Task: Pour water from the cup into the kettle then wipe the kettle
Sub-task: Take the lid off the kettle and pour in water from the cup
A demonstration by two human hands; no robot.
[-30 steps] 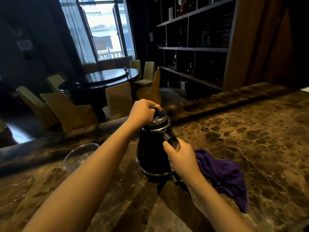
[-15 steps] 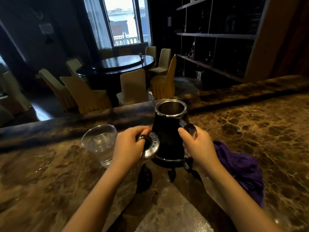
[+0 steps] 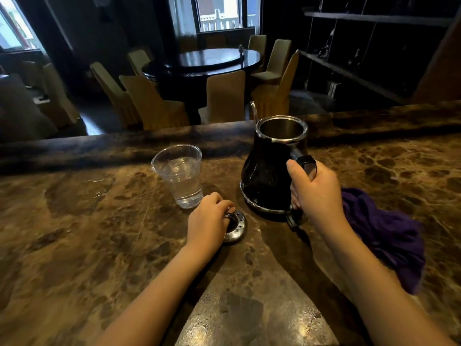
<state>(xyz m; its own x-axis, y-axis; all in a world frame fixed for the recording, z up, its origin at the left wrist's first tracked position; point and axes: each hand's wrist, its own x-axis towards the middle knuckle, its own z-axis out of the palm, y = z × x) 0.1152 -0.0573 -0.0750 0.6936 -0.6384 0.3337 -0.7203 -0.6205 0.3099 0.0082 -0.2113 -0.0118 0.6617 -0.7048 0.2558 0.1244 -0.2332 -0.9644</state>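
**Head view: lid down on counter, kettle gripped by handle**

Head view, looking forward and down across a brown marbled counter (image 3: 87,221). Near the middle, a dark kettle (image 3: 264,178) with a chrome rim, standing upright and uncovered, bare metal showing inside the mouth, thin spout at the far side. Right hand (image 3: 316,193) clenched around the black kettle handle (image 3: 305,163), thumb up along its near side. Left of the kettle and apart from it, a clear plastic cup (image 3: 179,173), upright, roughly half full of water. Just in front of the cup and near the kettle base, the metal lid (image 3: 235,228) lying on the counter, small holes visible around its ring. Left hand (image 3: 207,223) resting over the lid, fingertips pinched on its knob; grip firmness impossible to tell. Right of the kettle, behind the right forearm, a crumpled purple cloth (image 3: 389,236) on the counter, untouched by either hand. Beyond the counter's far edge, a dim room with a round dark table (image 3: 214,61), covered chairs around it, and dark shelving at right.
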